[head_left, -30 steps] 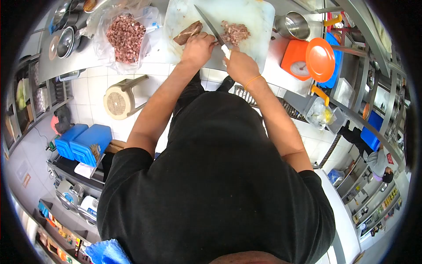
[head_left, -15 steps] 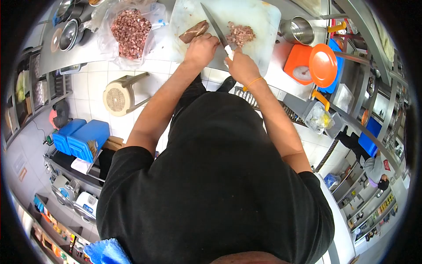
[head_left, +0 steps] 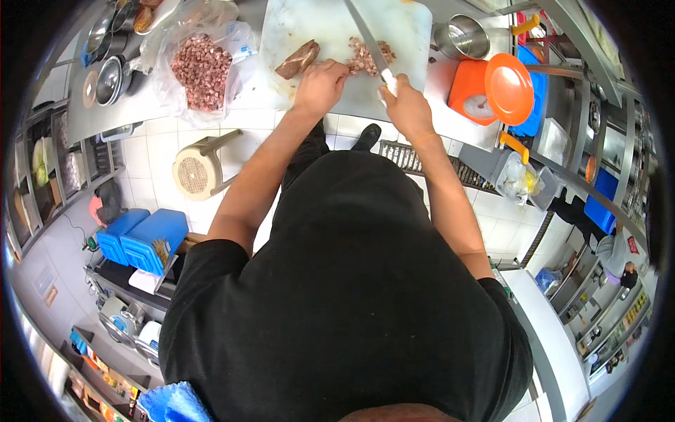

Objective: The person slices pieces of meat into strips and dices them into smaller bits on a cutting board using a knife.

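Observation:
My right hand (head_left: 408, 107) is closed round the white handle of a long knife (head_left: 369, 36), its blade pointing away from me over a small pile of diced meat (head_left: 361, 59). My left hand (head_left: 320, 87) rests on the white cutting board (head_left: 415, 42), fingers curled together, their tips beside the pile's near left edge. Whether anything is pinched in them is hidden. Just beyond that hand lies a larger brown piece of meat (head_left: 297, 59). A clear plastic bag (head_left: 241, 42) full of diced meat (head_left: 202, 72) lies left of the board.
To the right are a steel pot (head_left: 462, 39) and an orange scale (head_left: 470, 91) with an orange plate (head_left: 510, 88). Metal bowls (head_left: 110, 81) stand at far left. A beige stool (head_left: 197, 169) is on the floor. Another person (head_left: 613, 253) is at far right.
My right hand has moved the knife rightward, from left of the diced pile to across it. My left hand has shifted from the larger meat piece towards the pile. The view has shifted slightly.

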`<state>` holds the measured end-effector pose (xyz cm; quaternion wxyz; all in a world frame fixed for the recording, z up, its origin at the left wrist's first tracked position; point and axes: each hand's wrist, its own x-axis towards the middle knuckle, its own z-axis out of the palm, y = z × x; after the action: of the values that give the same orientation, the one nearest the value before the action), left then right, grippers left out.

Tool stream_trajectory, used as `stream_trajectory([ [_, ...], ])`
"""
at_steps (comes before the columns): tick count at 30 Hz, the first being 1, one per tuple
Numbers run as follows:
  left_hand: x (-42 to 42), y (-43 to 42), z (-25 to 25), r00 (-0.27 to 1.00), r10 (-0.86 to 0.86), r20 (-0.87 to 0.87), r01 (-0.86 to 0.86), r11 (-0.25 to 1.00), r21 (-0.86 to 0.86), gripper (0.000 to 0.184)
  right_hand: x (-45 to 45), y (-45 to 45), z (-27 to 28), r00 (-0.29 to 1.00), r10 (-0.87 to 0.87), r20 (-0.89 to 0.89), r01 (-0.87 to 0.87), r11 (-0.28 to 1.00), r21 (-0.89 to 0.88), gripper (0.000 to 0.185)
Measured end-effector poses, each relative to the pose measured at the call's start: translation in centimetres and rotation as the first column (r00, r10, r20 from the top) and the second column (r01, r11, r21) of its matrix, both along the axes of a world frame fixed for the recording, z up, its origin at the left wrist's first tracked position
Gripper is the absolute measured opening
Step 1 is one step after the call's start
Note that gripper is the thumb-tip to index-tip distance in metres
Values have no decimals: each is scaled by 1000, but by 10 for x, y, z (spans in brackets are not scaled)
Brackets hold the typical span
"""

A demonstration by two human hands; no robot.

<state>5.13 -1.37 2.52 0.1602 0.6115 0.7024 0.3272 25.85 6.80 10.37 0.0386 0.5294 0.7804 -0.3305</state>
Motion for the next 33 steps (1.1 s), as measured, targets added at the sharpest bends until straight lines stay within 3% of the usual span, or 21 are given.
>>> stream_trajectory([
  [3,8,2,-9,996,94,8,-94,991,92,34,44,-1,-21,976,-136,-173,118,987,-106,42],
  [4,12,5,-9,994,102,38,-105,990,95,41,50,-4,-5,958,-223,-182,179,957,-228,43],
  [6,23,13,-11,987,124,98,-134,986,98,55,69,-13,-7,946,-269,-182,213,936,-281,46],
  [9,35,39,-6,974,171,-150,-151,980,133,71,89,-28,-25,924,-321,-206,244,913,-326,51],
  [12,45,64,-13,987,126,-98,-113,986,123,77,85,-41,-25,892,-396,-219,285,868,-407,52],
  [15,55,75,-14,982,26,-188,-7,995,101,75,74,-46,-25,907,-367,-205,259,871,-417,52],
  [19,61,82,-17,981,29,-193,7,983,182,63,62,-48,-21,924,-337,-181,225,862,-454,51],
  [28,73,75,-32,937,277,212,-320,923,212,16,41,-71,-29,931,-286,-227,143,857,-495,48],
  [31,69,75,-38,927,358,108,-373,860,348,12,34,-77,-34,928,-276,-252,110,846,-522,46],
  [33,68,73,-40,898,383,215,-434,851,295,13,33,-80,-41,921,-255,-296,69,853,-518,46],
])
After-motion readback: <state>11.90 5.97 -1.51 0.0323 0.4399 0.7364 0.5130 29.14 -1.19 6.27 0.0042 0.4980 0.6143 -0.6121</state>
